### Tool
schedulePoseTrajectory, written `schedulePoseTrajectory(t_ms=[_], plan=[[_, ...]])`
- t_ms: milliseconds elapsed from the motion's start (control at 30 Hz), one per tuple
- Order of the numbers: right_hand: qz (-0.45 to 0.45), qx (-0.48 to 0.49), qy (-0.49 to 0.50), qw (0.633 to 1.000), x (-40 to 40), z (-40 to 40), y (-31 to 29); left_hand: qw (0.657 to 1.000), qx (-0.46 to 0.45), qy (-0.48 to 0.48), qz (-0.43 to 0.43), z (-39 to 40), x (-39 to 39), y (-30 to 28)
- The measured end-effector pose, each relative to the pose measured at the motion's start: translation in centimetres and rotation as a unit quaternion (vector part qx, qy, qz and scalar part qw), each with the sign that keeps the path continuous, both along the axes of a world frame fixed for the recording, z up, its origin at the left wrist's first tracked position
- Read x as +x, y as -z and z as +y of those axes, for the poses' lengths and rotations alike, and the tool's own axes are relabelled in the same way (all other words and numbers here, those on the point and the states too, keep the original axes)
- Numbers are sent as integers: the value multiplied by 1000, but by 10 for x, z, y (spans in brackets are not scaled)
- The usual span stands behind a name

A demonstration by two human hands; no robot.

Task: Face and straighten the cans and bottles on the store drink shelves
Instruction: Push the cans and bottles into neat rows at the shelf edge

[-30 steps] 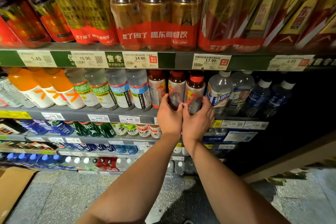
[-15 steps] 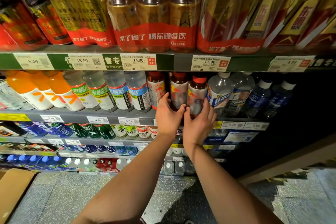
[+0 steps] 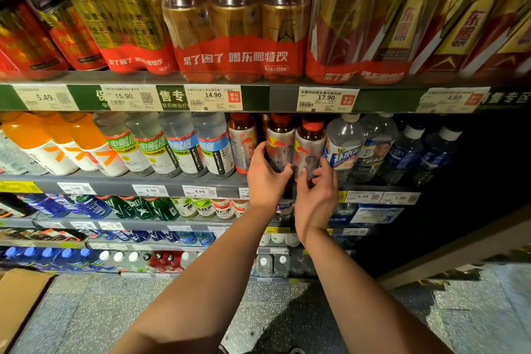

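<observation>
Head view: three red-capped bottles (image 3: 242, 142) on shelf (image 3: 120, 181); left hand (image 3: 265, 177) grips middle bottle (image 3: 278, 142), right hand (image 3: 316, 195) grips right bottle (image 3: 309, 149).

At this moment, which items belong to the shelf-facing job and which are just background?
In the job:
left hand, gripping the middle red-capped bottle
right hand, gripping the right red-capped bottle
third red-capped bottle, untouched

Just there:
cardboard box on the floor
price tags
shrink-wrapped six-pack above

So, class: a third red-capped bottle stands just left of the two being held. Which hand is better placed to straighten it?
Left. The left hand lies next to the third red-capped bottle; the right hand is farther.
</observation>
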State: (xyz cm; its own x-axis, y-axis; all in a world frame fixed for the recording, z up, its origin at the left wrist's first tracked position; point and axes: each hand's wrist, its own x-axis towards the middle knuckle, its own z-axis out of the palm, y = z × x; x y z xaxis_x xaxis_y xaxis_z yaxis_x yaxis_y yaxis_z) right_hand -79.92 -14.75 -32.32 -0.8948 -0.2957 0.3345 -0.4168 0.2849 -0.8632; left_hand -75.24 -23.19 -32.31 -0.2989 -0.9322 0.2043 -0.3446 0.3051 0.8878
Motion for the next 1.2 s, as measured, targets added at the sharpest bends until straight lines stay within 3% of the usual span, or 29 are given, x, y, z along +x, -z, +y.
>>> schedulePoseTrajectory(t_ms=[367, 467, 567, 933, 1200], plan=[[-5, 1, -13, 1000, -1, 3, 1, 995, -39, -69, 53, 25, 11, 5], [-8, -8, -24, 1000, -1, 5, 4, 984, -57, -138, 99, 20, 21, -2], [-10, -13, -36, 999, 0, 7, 7, 976, -16, -181, 123, 4, 26, 1], [-19, -32, -50, 998, -2, 10, 11, 985, 16, -171, -5, -7, 21, -7], [-17, -21, -57, 998, -4, 15, 13, 994, 6, -112, 20, -19, 25, -10]])
